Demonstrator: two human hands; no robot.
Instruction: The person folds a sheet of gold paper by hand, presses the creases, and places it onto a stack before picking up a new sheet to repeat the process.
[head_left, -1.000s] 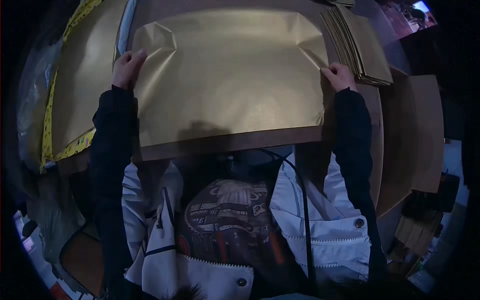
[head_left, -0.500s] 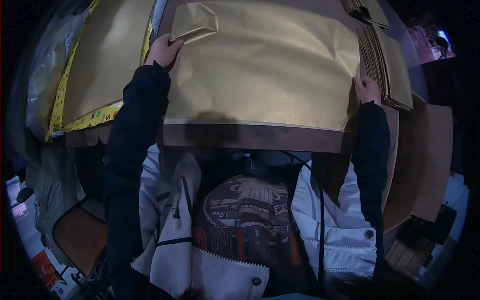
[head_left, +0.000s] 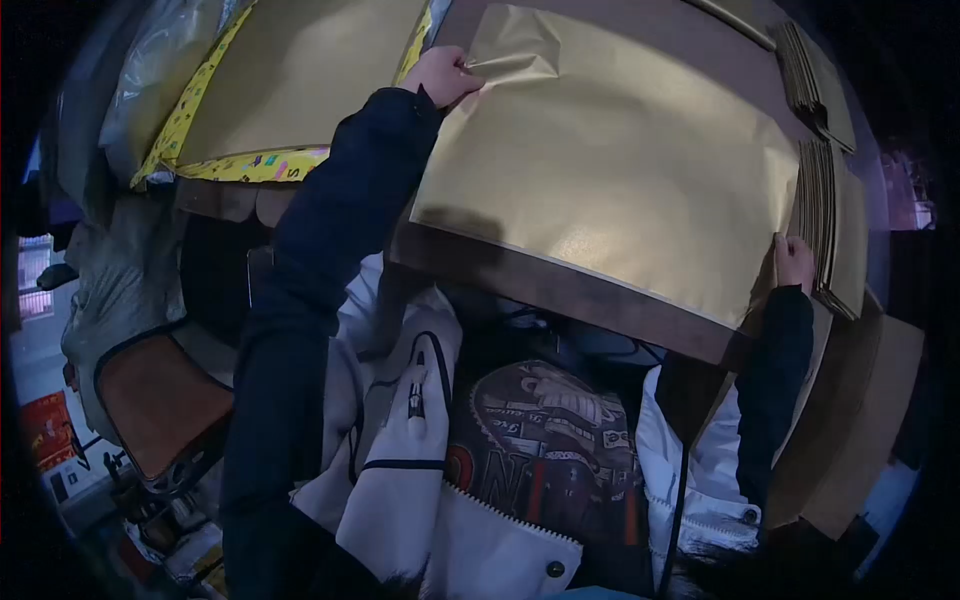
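Note:
A wide gold sheet point(head_left: 620, 170) lies on the brown table point(head_left: 600, 292), creased near its upper left corner. My left hand point(head_left: 445, 77) pinches the sheet's left edge near that corner. At the lower part of the right edge, my right hand point(head_left: 793, 261) has its fingers closed on the sheet. A dark shadow falls across the sheet's lower left part. Just right of the sheet stands a stack of folded gold pieces point(head_left: 820, 220).
Left of the sheet is another gold sheet point(head_left: 300, 80) on yellow patterned wrapping point(head_left: 245, 166), with clear plastic point(head_left: 165, 75) beyond. More folded pieces point(head_left: 808, 80) lie upper right. A cardboard box point(head_left: 860, 420) stands lower right, a brown chair point(head_left: 160, 400) lower left.
The view has turned and shifted left, so the table, sheet and hands appear tilted and farther right. Both hands keep their hold on the gold sheet.

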